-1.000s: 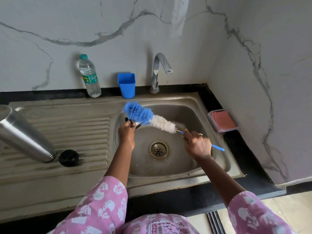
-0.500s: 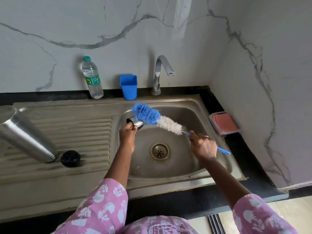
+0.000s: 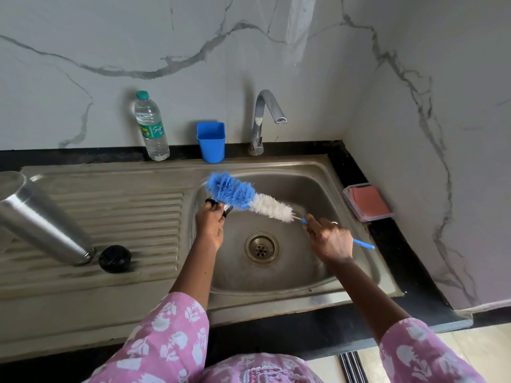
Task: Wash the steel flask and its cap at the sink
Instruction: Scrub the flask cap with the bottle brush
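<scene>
The steel flask (image 3: 38, 219) stands upside down on the ribbed drainboard at the left, mouth down. A black inner stopper (image 3: 114, 258) lies beside its mouth. Over the left edge of the sink basin (image 3: 312, 189), my left hand (image 3: 210, 225) grips the small steel cap (image 3: 227, 208), mostly hidden by my fingers. My right hand (image 3: 329, 239) holds the thin blue handle of a bottle brush (image 3: 249, 196). The brush's blue bristle tip lies against the cap; its white bristles trail toward my right hand.
A chrome tap (image 3: 265, 117) stands behind the basin, with no water running. A blue plastic cup (image 3: 210, 142) and a clear water bottle (image 3: 151, 127) stand at the back wall. A pink sponge in a clear tray (image 3: 367, 201) sits on the black counter at the right. The drain (image 3: 261, 247) is open.
The brush has slid back and forth against the cap while both hands stay over the basin. The flask and stopper have not moved.
</scene>
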